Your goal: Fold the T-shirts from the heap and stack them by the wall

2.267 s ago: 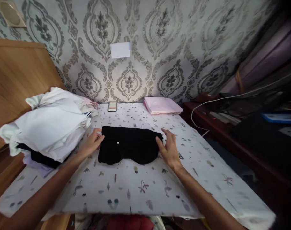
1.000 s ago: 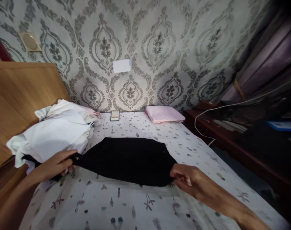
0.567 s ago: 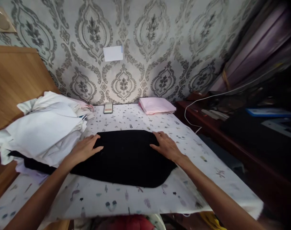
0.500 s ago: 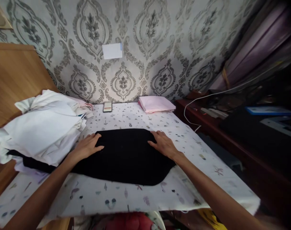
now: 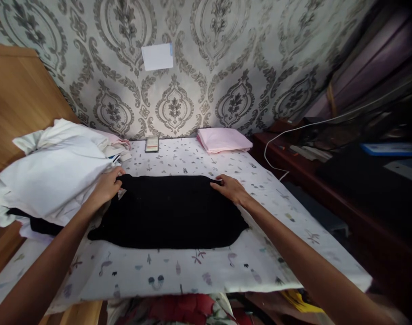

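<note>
A black cloth garment (image 5: 172, 212), whose exact kind I cannot make out, lies spread and folded on the patterned white sheet (image 5: 179, 280). My left hand (image 5: 107, 186) pinches its far left corner, lifting it slightly beside the pile of clothes. On the far right corner, my right hand (image 5: 230, 187) is closed with the fabric between thumb and fingers. The near edge of the garment rests flat, with a pointed bit sticking out at the left.
White clothes (image 5: 53, 167) are heaped at the left against a wooden board (image 5: 19, 99). Near the wall are a small framed card (image 5: 152, 144) and a folded pink cloth (image 5: 223, 140). A white cable (image 5: 269, 155) hangs over the dark red furniture (image 5: 267, 144) at right.
My left hand has moved left and away from me, pulling the garment's far left corner outward. My right hand has gone from lying on the cloth to pinching its corner. The view has shifted slightly.
</note>
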`<action>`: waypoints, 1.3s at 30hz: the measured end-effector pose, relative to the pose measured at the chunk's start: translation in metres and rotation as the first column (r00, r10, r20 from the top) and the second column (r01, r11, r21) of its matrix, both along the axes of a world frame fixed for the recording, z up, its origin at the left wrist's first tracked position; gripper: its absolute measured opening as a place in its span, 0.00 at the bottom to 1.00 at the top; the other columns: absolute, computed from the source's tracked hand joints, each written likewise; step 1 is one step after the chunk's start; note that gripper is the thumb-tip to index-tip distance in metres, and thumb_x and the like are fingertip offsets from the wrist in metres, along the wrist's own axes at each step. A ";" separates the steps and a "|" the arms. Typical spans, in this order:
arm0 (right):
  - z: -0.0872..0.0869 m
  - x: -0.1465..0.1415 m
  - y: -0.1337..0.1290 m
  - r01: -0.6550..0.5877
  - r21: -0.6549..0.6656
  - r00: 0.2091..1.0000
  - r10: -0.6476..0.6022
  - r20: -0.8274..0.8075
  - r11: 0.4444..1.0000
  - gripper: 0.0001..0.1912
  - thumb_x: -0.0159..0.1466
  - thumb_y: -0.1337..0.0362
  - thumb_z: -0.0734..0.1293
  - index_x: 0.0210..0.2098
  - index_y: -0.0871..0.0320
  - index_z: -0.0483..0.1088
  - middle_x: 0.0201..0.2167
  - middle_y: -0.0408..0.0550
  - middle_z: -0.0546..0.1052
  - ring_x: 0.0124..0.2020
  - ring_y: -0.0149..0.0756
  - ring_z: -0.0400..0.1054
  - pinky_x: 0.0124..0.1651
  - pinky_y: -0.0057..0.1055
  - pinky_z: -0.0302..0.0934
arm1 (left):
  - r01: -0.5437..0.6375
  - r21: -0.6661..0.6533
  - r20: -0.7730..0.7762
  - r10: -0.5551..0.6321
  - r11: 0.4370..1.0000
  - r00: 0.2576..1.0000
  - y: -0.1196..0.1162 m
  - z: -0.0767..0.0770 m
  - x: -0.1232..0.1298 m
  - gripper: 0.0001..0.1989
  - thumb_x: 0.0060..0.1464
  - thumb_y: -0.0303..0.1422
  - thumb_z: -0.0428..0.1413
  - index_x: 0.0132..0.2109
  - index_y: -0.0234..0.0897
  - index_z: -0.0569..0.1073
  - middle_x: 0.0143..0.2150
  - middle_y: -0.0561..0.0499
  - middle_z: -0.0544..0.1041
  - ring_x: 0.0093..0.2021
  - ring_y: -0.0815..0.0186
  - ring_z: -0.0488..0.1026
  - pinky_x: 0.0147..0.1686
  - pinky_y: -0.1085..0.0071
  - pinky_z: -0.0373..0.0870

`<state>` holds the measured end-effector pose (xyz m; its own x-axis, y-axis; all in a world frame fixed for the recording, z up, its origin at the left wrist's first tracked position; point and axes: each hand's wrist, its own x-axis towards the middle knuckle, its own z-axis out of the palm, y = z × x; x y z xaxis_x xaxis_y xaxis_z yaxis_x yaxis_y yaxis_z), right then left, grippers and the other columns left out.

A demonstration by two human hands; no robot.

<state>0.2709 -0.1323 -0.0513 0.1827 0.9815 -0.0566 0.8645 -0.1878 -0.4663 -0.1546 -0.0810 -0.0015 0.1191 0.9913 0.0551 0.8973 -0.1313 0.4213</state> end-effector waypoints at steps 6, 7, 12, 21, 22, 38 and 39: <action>-0.001 -0.006 0.013 -0.095 0.061 0.991 0.100 -0.089 0.994 0.06 0.53 0.65 0.69 0.29 0.56 0.67 0.34 0.45 0.72 0.36 0.36 0.66 0.37 0.30 0.59 | 0.100 -0.141 0.014 -0.099 0.985 0.995 0.007 -0.017 0.004 0.28 0.51 0.42 0.50 0.58 0.39 0.70 0.40 0.48 0.79 0.37 0.56 0.76 0.39 0.65 0.69; -0.002 -0.006 0.015 -0.090 0.068 0.982 0.100 -0.161 0.994 0.06 0.51 0.67 0.68 0.28 0.56 0.66 0.30 0.43 0.71 0.33 0.34 0.65 0.35 0.29 0.58 | 0.074 -0.141 0.000 -0.074 0.987 0.997 0.010 -0.020 0.005 0.28 0.52 0.46 0.50 0.57 0.39 0.71 0.42 0.46 0.79 0.40 0.55 0.76 0.40 0.65 0.70; -0.004 -0.008 0.019 -0.004 0.085 0.801 0.054 -0.596 0.996 0.11 0.49 0.66 0.67 0.33 0.55 0.66 0.32 0.42 0.74 0.30 0.33 0.67 0.32 0.29 0.62 | 0.013 -0.085 -0.173 -0.028 0.996 0.984 0.030 -0.031 0.014 0.16 0.49 0.45 0.55 0.39 0.39 0.74 0.43 0.43 0.78 0.47 0.51 0.75 0.43 0.65 0.69; -0.001 -0.001 0.039 0.089 0.235 0.606 0.135 -0.784 0.968 0.21 0.51 0.60 0.70 0.45 0.53 0.70 0.39 0.45 0.78 0.33 0.37 0.72 0.37 0.34 0.68 | 0.064 0.087 0.014 -0.066 0.994 0.998 0.042 -0.009 0.022 0.04 0.49 0.33 0.50 0.35 0.40 0.66 0.31 0.53 0.71 0.34 0.62 0.70 0.37 0.67 0.65; -0.001 0.000 0.045 0.094 0.271 0.631 0.153 -0.761 0.958 0.21 0.52 0.59 0.69 0.46 0.53 0.70 0.40 0.45 0.78 0.35 0.37 0.73 0.38 0.34 0.68 | 0.031 0.154 0.033 -0.037 0.988 0.999 0.044 -0.007 0.023 0.05 0.51 0.33 0.50 0.36 0.40 0.66 0.32 0.53 0.71 0.34 0.62 0.69 0.38 0.67 0.66; -0.020 -0.010 -0.024 -0.535 0.388 0.844 0.497 0.203 0.750 0.14 0.70 0.58 0.62 0.49 0.55 0.74 0.58 0.57 0.73 0.60 0.50 0.67 0.61 0.51 0.63 | 0.615 0.092 -0.274 -0.574 0.783 0.771 -0.027 -0.056 0.034 0.19 0.68 0.40 0.46 0.61 0.42 0.68 0.68 0.42 0.65 0.71 0.53 0.58 0.67 0.53 0.60; -0.020 -0.010 -0.037 -0.583 0.366 0.812 0.541 0.218 0.726 0.14 0.70 0.57 0.62 0.49 0.55 0.74 0.58 0.57 0.74 0.60 0.49 0.67 0.60 0.50 0.64 | 0.655 0.078 -0.272 -0.616 0.752 0.739 -0.037 -0.056 0.032 0.20 0.68 0.40 0.46 0.62 0.43 0.68 0.68 0.43 0.65 0.71 0.53 0.58 0.66 0.53 0.61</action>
<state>0.2609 -0.1696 -0.0711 -0.4257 0.8353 0.3480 0.7927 0.5297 -0.3017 -0.1225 -0.1184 -0.0578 0.7460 0.6587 0.0981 0.6434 -0.7508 0.1493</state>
